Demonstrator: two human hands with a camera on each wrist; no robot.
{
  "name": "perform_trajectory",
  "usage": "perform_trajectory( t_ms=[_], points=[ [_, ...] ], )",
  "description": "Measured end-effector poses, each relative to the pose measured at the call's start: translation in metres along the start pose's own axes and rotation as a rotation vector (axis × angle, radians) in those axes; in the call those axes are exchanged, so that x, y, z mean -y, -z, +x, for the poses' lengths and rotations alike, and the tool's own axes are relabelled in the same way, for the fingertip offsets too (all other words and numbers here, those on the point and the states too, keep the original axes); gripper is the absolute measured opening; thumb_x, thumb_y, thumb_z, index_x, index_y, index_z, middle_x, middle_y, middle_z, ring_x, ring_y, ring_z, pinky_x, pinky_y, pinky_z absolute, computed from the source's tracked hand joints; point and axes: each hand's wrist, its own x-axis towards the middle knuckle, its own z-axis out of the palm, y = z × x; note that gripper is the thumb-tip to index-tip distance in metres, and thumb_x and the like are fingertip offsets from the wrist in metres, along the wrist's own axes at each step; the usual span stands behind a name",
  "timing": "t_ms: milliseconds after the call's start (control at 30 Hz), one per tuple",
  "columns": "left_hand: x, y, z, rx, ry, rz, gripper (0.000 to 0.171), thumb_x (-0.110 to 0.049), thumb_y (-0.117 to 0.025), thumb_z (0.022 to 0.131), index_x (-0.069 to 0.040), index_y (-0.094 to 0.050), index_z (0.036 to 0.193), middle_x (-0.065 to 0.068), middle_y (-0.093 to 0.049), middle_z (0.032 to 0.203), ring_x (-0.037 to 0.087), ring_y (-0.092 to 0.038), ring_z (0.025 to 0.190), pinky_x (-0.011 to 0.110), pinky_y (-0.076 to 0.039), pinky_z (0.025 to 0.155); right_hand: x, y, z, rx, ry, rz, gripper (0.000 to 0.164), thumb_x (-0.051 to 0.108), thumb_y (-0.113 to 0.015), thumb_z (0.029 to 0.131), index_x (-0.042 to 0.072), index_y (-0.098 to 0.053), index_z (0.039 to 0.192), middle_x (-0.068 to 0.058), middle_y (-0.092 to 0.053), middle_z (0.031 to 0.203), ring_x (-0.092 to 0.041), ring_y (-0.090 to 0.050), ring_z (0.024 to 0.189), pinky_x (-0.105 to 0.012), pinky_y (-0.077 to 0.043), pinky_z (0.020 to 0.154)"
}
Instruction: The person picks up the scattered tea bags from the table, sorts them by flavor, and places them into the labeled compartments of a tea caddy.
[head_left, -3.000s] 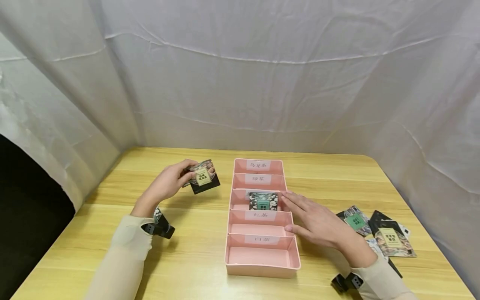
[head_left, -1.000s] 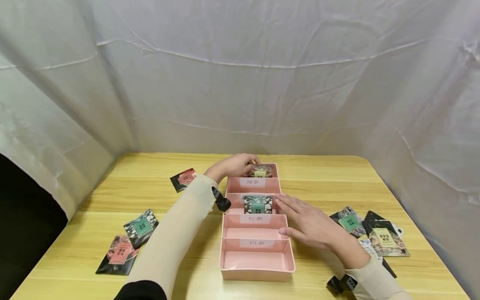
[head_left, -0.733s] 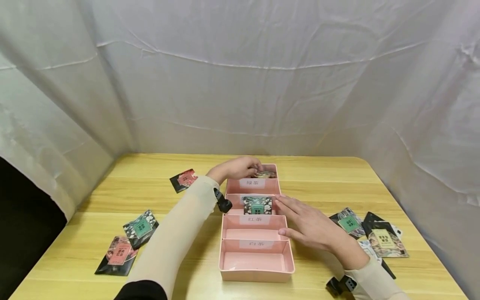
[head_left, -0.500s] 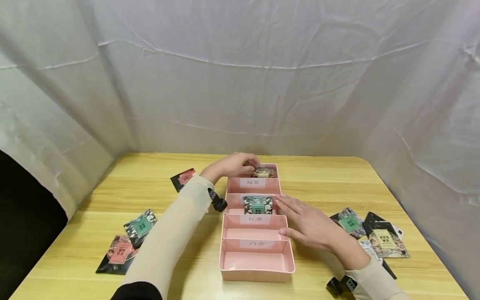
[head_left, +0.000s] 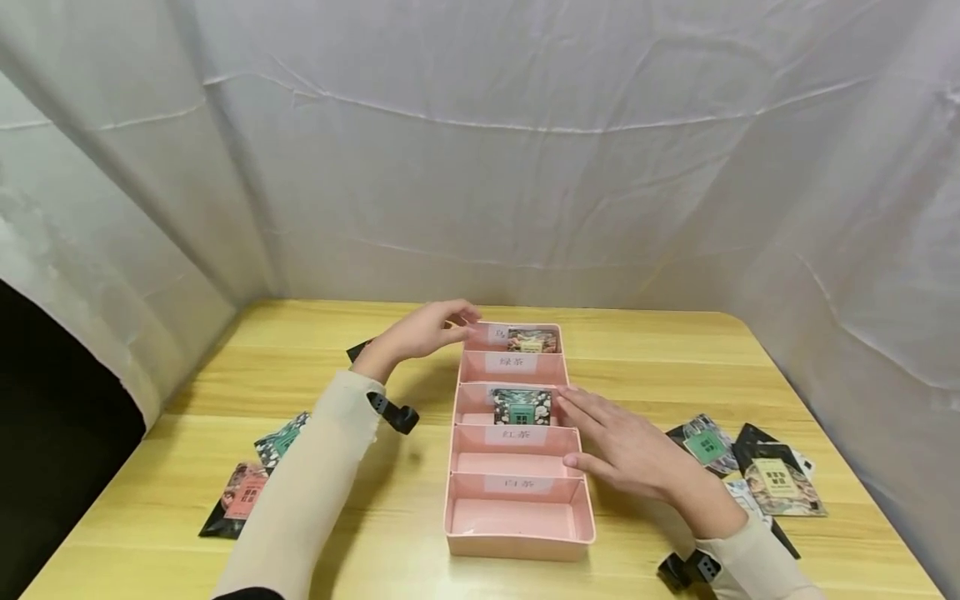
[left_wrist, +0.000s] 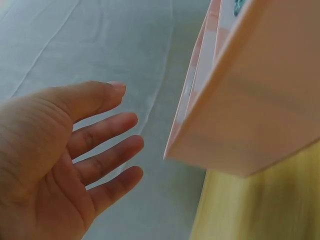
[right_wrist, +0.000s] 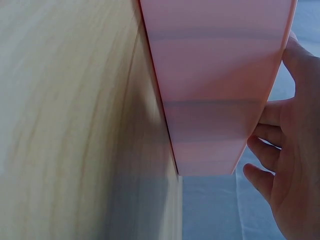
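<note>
Lower-left packets: two tea packets (head_left: 251, 479) flat on the table (head_left: 390, 533), at the lower left of the head view, beside the left sleeve and well apart from both hands.

Left hand (head_left: 420, 333): left of centre in the head view, fingers straight and loose, gripping nothing; fingertips just beside the far-left corner of the pink tray (head_left: 461, 417). In the left wrist view, palm (left_wrist: 55, 165) open, fingers spread, tray wall (left_wrist: 250, 110) close on the right of the frame, not touching.

Dark packet corner: peeks out under the left hand at its lower left edge, too hidden to read.

Tray axis: long axis up and down the centre of the head view, five compartments stacked from far to near, each with a paper label.

Yellow-label packet (head_left: 532, 340): lies in the farthest compartment, toward its right half, just right of the left fingertips and apart from them; nearer the left hand than the right.

Green-label packet (head_left: 521, 407): stands in the middle compartment, just left of the right fingertips.

Right hand (head_left: 630, 450): right of centre, flat and relaxed, fingers straight, resting against the tray's right wall beside the middle and fourth compartments; grips nothing. In the right wrist view, fingers (right_wrist: 272, 150) lie along the pink wall (right_wrist: 215, 85).

Right pile: several packets (head_left: 750, 475) overlapping at the lower right, behind the right wrist, nearer that hand.
</note>
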Motion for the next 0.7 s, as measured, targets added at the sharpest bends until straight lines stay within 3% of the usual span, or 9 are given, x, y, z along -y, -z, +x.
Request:
perform_trajectory(
  t_ms=[200,400,600,700],
  points=[
    [0.017,0.005,-0.018,-0.084,0.08,-0.059,0.038,-0.029,-0.06,0.099,-0.01,-0.058,0.132,0.007,-0.059,0.131,0.025,-0.052,0.123,0.046,-0.042,0.104,-0.001,0.001,-0.001,-0.008,-0.001,0.005,0.076,0.053,-0.052,0.097,0.009,-0.029,0.154,-0.007,-0.027,0.159,-0.03,-0.031,0.142,-0.049,-0.033,0.111],
    [0.04,0.006,-0.034,-0.14,0.199,-0.09,0.04,-0.034,-0.06,0.099,-0.016,-0.057,0.134,0.008,-0.053,0.137,0.038,-0.046,0.127,0.05,-0.054,0.084,0.0,0.0,-0.003,-0.012,0.0,0.0,0.075,0.052,-0.052,0.097,0.009,-0.03,0.154,-0.008,-0.028,0.159,-0.031,-0.032,0.141,-0.05,-0.035,0.11],
    [0.067,0.009,-0.053,-0.214,0.222,-0.035,0.04,-0.025,-0.061,0.099,-0.009,-0.056,0.135,0.011,-0.054,0.137,0.035,-0.049,0.126,0.05,-0.042,0.103,0.003,0.001,-0.004,-0.011,0.007,-0.003,0.075,0.051,-0.053,0.097,0.008,-0.03,0.154,-0.009,-0.028,0.158,-0.03,-0.032,0.141,-0.048,-0.034,0.11],
    [0.079,0.009,-0.062,-0.241,0.247,-0.057,0.042,-0.021,-0.062,0.098,-0.006,-0.054,0.136,0.015,-0.053,0.138,0.038,-0.052,0.121,0.052,-0.043,0.101,0.003,0.001,-0.004,-0.02,0.013,-0.005,0.075,0.051,-0.054,0.097,0.007,-0.031,0.154,-0.009,-0.029,0.158,-0.03,-0.032,0.141,-0.048,-0.034,0.11]
  ],
)
